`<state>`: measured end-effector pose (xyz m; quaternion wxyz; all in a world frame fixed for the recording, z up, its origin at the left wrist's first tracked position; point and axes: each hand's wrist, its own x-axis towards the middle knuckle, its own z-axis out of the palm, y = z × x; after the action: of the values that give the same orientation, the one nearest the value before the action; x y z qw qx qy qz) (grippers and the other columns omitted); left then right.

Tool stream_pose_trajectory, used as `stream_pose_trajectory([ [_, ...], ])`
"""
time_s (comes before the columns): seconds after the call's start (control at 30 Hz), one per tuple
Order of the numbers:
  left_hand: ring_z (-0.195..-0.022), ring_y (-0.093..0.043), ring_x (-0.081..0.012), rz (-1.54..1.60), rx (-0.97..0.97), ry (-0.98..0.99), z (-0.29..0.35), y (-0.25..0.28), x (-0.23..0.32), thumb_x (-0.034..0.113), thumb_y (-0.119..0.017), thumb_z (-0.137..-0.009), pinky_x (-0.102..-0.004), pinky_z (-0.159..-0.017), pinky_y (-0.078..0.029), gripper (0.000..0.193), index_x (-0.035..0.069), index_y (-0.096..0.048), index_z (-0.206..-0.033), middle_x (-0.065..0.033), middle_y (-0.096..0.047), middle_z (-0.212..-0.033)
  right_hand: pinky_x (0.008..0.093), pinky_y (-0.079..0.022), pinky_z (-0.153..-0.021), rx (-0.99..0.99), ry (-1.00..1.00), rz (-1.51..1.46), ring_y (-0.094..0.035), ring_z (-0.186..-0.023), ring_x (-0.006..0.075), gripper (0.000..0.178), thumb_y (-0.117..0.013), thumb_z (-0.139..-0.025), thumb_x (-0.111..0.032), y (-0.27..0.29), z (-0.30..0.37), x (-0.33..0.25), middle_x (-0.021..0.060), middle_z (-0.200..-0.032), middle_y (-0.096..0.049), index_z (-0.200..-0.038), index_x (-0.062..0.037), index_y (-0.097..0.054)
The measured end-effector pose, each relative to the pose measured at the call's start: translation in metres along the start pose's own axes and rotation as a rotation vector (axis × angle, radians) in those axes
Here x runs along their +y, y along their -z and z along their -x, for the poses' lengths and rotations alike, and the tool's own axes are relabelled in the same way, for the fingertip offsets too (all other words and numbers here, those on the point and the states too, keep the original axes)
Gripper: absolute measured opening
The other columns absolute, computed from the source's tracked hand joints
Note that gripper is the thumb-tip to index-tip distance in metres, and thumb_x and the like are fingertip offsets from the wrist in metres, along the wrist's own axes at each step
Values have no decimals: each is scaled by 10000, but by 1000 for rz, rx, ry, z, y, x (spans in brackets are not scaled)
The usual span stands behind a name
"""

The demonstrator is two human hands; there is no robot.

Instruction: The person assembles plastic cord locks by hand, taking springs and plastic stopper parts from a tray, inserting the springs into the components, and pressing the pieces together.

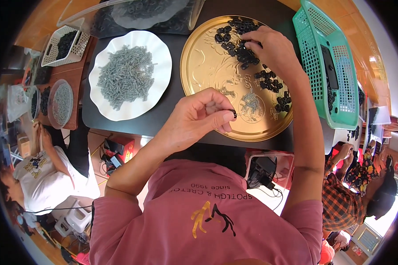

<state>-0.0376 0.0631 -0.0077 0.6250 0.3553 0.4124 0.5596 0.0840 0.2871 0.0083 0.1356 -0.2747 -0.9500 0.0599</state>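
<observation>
My left hand (199, 115) is closed in a pinch just over the near edge of a round golden tray (201, 57). Between its thumb and forefinger is a small black plastic part (234, 114). My right hand (272, 48) reaches to the tray's far right side. Its thumb and forefinger stand slightly apart, touching or just above a pile of small black parts (243, 54); nothing shows between them. More black parts (269, 81) lie in loose clusters along the tray's right. A small group of clear grey pieces (251, 102) rests near the tray's middle right.
Left of the tray, a white scalloped plate (163, 66) holds a heap of translucent grey pieces (126, 75). A clear bin (192, 15) stands behind it. At the right is a green basket (347, 92) with a dark flat device (329, 66). Other people sit at both sides.
</observation>
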Motion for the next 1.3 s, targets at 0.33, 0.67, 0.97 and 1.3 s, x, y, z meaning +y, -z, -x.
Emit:
stream_pose_trajectory([
  [0.33, -726, -627, -138, 5, -5, -30, 1, 4, -5, 69, -569, -915, -265, -698, -519, 118, -17, -544, -992, -88, -634, -805, 277, -445, -602, -171, -59, -283, -545, -641, 147, 211, -662, -812, -119, -1, -9, 10, 50, -683, -567, -989, -9, -624],
  [0.67, -747, -637, -141, 144, 110, -170, -11, -11, 4, 49, -576, -907, -235, -678, -512, 138, -23, -542, -1020, -132, -655, -910, 170, -349, -501, -10, -475, -1341, -444, -542, 27, 234, -657, -863, -142, 20, 53, -28, -25, -676, -544, -1051, -4, -631],
  [0.97, -839, -647, -177, 212, 173, -328, -15, -32, 2, 58, -570, -911, -264, -730, -525, 148, -10, -548, -1041, -192, -612, -1115, 184, -395, -500, 152, -508, -1463, -501, -547, 45, 204, -668, -841, -104, 32, 101, -64, 25, -746, -623, -999, 24, -657],
  [1.3, -870, -653, -214, 256, 122, -276, -11, -40, -2, 54, -556, -917, -276, -742, -531, 141, 5, -544, -1048, -203, -610, -1125, 185, -416, -519, 266, -484, -1495, -522, -574, 51, 220, -681, -829, -79, 32, 125, -73, 19, -763, -625, -1022, 22, -652],
])
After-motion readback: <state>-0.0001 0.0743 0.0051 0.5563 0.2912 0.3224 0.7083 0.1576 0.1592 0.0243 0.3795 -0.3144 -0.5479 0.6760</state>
